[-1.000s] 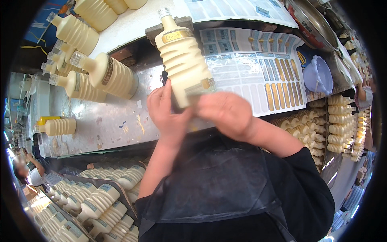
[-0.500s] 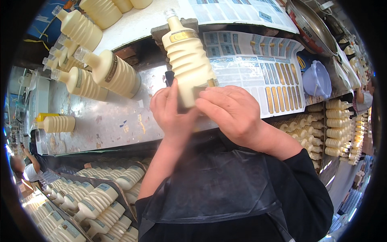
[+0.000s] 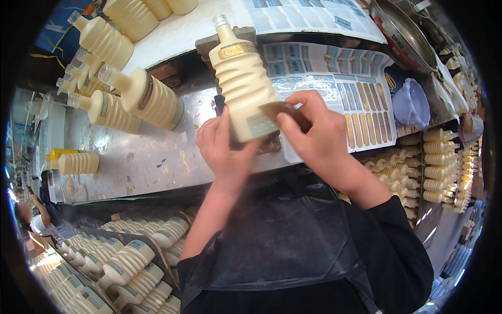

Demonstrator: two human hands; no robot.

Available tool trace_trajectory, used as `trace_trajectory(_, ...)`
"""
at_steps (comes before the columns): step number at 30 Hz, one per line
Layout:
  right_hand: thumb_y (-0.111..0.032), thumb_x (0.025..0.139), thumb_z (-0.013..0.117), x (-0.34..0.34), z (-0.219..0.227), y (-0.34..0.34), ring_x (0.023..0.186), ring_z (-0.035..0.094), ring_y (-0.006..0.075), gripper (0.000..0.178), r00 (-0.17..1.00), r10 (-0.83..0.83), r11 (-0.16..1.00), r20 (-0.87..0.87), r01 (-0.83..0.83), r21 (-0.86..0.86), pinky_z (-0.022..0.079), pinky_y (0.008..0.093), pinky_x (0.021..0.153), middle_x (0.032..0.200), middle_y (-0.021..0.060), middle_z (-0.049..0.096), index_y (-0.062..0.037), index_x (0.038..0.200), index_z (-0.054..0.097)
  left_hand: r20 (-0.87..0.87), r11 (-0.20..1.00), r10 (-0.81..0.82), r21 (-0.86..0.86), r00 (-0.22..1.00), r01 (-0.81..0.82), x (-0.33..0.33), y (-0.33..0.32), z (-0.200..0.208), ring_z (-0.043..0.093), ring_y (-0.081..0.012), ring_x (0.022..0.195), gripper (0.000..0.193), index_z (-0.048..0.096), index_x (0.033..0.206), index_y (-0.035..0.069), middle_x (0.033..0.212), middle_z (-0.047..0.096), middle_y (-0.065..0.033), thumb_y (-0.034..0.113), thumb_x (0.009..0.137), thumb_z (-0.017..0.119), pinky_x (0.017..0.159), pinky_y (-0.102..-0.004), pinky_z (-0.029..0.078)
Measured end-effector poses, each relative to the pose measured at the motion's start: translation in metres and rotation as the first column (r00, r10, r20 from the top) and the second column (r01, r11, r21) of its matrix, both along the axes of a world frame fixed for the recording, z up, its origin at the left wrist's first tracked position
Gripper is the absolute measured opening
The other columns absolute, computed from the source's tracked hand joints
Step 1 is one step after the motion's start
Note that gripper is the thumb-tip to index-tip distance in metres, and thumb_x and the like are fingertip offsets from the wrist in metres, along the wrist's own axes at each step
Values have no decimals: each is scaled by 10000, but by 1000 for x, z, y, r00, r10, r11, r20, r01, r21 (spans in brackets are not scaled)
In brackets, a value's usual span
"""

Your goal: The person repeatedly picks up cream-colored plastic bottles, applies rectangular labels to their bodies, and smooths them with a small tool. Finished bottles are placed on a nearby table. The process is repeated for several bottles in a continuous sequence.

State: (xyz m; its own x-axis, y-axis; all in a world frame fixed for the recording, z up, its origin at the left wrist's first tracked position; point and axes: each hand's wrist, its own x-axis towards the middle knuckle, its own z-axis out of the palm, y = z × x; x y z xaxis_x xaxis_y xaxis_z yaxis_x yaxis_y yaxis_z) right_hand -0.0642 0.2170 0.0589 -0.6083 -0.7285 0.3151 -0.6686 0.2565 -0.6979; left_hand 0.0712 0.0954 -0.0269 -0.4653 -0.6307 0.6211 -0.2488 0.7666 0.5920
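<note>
A cream bottle [image 3: 243, 81] with a ridged body and clear neck lies tilted on a grey support [image 3: 205, 44], its neck pointing away from me. Around its lower left side and base, my left hand [image 3: 222, 146] is closed, partly blurred. My right hand [image 3: 320, 133] pinches a thin, flat brown scraper [image 3: 282, 111], whose edge sits at the bottle's lower right. Just below that edge, a pale silvery label [image 3: 261, 124] shows on the bottle's lower front. Near the shoulder is a gold label [image 3: 236, 51].
Label sheets [image 3: 361, 99] with gold and blue strips lie to the right, before a lilac bucket [image 3: 411, 103]. Several cream bottles [image 3: 151, 99] stand at the left of the metal table [image 3: 141, 157]. Crated bottles [image 3: 125, 261] fill the lower left; racked ones [image 3: 436, 162] stand right.
My right hand has shifted right and turned, bringing the brown scraper and the lower label into clearer view. My left hand stays at the bottle's base.
</note>
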Motion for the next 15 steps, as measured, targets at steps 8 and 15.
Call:
trace_trajectory(8, -219, 931, 647, -17, -20, 4, 635, 679, 397, 226, 971, -20, 986, 239, -20, 165, 524, 473, 590, 658, 176, 656, -104, 1116, 585, 56, 983, -108, 152, 993, 99, 16, -10, -6, 545, -333, 1141, 792, 536, 1379, -17, 1164, 600, -146, 267, 702, 833, 1057, -470, 373)
trace_trajectory(15, -161, 948, 669, 5, -30, 0, 506, 561, 154, 256, 970, 118, 989, 215, -134, 63, 414, 346, 508, 584, 84, 590, -67, 1162, 565, -183, 692, -1, 709, 983, 133, -4, -3, -6, 434, -268, 1298, 619, 415, 1386, -31, 1400, 451, -200, 286, 923, 676, 1124, -409, 328)
